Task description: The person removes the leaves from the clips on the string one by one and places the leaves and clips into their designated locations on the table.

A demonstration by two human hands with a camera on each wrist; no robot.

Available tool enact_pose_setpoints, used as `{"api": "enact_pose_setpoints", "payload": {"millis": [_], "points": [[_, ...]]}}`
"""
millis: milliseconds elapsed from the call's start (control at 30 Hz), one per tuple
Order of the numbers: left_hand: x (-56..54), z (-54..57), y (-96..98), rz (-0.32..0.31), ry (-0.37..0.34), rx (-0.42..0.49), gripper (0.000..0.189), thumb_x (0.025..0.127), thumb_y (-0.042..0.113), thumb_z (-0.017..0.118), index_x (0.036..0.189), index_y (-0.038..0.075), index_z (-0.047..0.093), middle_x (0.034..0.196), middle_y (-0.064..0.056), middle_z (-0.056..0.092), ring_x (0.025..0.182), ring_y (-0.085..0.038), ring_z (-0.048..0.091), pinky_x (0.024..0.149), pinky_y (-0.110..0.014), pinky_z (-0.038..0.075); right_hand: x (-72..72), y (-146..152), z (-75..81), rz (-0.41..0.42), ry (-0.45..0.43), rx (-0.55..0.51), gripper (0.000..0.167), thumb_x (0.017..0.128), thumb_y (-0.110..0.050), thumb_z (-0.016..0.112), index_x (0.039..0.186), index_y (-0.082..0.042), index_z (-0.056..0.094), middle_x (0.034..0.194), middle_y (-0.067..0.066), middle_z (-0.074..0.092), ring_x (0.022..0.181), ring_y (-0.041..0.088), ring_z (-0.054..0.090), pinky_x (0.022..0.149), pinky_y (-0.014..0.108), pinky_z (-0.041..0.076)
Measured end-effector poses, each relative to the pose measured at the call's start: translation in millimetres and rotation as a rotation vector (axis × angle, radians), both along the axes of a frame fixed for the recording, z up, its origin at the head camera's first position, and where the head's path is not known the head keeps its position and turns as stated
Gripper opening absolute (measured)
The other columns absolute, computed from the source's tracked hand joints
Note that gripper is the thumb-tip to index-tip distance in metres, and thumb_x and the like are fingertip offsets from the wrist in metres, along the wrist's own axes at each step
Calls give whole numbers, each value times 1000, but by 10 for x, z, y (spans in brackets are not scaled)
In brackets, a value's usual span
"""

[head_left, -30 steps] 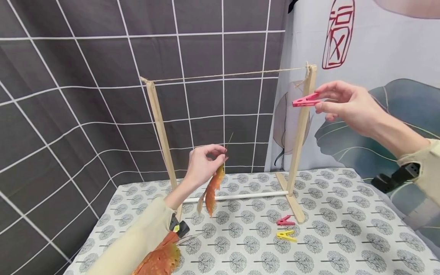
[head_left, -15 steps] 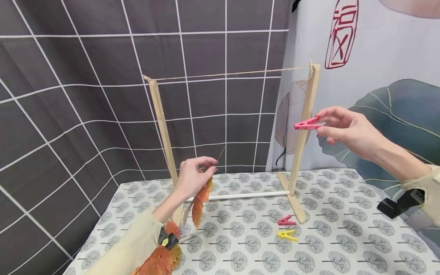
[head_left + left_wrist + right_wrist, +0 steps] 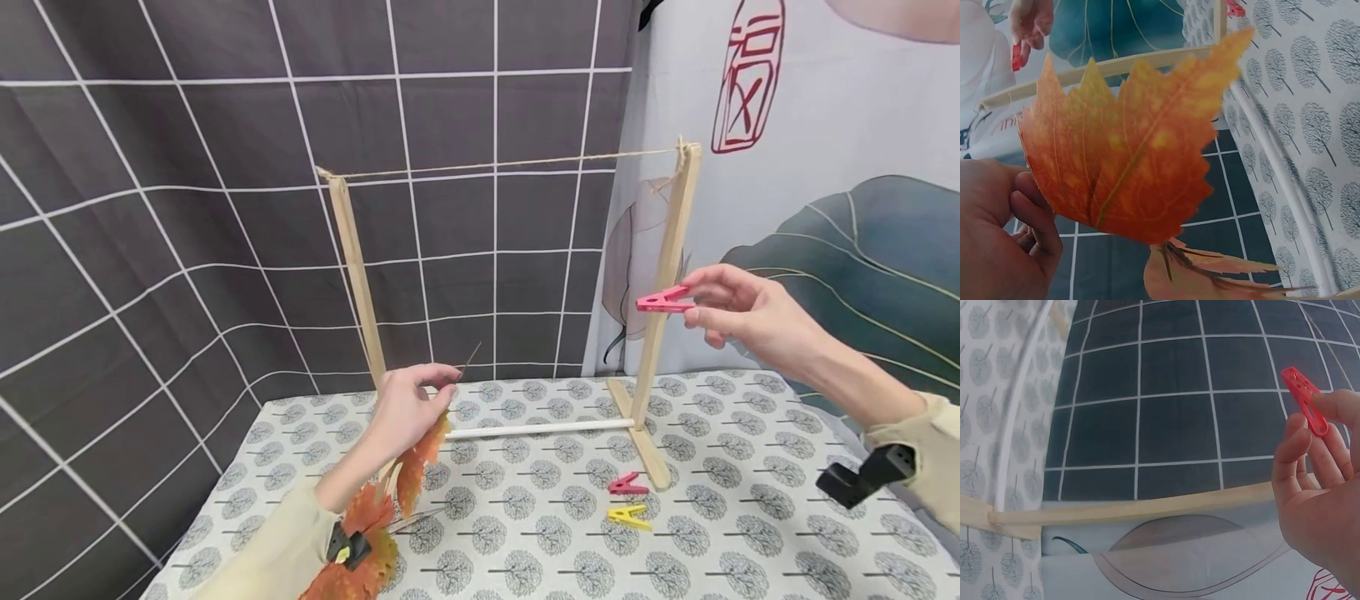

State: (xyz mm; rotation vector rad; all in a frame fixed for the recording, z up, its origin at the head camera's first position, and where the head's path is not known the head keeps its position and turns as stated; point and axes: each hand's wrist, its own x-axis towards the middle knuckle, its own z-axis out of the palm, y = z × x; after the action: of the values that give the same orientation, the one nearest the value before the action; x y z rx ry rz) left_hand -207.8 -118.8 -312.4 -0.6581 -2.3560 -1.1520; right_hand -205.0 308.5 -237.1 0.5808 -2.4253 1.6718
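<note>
My left hand (image 3: 408, 410) pinches an orange and yellow artificial maple leaf (image 3: 1125, 150) by its thin stem, and the blade hangs below the fingers. In the head view the hand covers part of that leaf. My right hand (image 3: 750, 312) holds a red clothespin (image 3: 664, 300) between thumb and fingers, in front of the right wooden post. In the right wrist view the same clothespin (image 3: 1305, 400) points up and away from the fingers. More orange leaves (image 3: 352, 575) lie on the table beneath my left forearm, partly hidden by the sleeve.
A wooden frame stands on the patterned tablecloth (image 3: 540, 533), with a left post (image 3: 358, 283), a right post (image 3: 666, 250) and a twine (image 3: 510, 164) strung between their tops. A white rod (image 3: 540, 429) joins them low down. A red clothespin (image 3: 628, 484) and a yellow clothespin (image 3: 628, 517) lie near the right foot.
Both hands have come down, the left also moving left toward the near side with its leaf. The right hand has lowered the red clothespin along the right post.
</note>
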Motion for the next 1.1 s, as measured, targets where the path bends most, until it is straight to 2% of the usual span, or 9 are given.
{"api": "enact_pose_setpoints", "payload": {"millis": [100,200,333,467,767,933,1100], "points": [[34,-30,-28,7,14,-21,20,84,-2,73,99,8,78,79,2,71,37,-1,39,33,-21,30,11,10,-39,-1,-3,23,34,96,1,64,125,-17,58,110,-4,71,69,20,57,61,30,51],[52,-62,-60,20,16,-45,21,83,-2,73,100,8,78,78,3,70,37,-1,39,33,-22,30,26,25,-82,40,-8,-18,35,95,3,63,125,-16,57,110,-3,72,67,20,58,61,29,51],[67,-99,-101,28,3,-67,22,82,-2,73,101,9,78,78,4,70,38,0,40,33,-22,31,49,23,-145,55,-14,-46,35,95,4,63,124,-15,59,110,-3,72,74,17,60,62,28,52],[85,-131,-141,24,2,-76,23,82,-3,73,101,8,78,78,3,70,38,0,39,33,-22,31,71,4,-218,26,-21,1,34,95,1,64,125,-16,58,113,-6,72,82,16,60,66,29,54],[129,-202,-232,24,55,-113,24,80,-5,74,100,9,79,76,4,69,40,2,38,35,-22,32,141,17,-400,-21,-34,73,34,96,-4,66,125,-17,56,112,-8,72,78,19,61,64,31,51],[146,-223,-269,28,74,-137,24,80,-6,74,99,8,78,77,0,71,41,2,36,36,-22,32,167,46,-479,16,-59,19,34,95,1,65,124,-15,56,112,-3,72,74,20,61,60,31,51],[171,-264,-317,32,55,-144,26,79,-7,75,100,8,78,80,-3,72,44,1,40,38,-23,36,190,57,-545,44,-65,8,34,95,3,64,124,-14,56,113,-3,72,71,19,60,59,31,51]]}}
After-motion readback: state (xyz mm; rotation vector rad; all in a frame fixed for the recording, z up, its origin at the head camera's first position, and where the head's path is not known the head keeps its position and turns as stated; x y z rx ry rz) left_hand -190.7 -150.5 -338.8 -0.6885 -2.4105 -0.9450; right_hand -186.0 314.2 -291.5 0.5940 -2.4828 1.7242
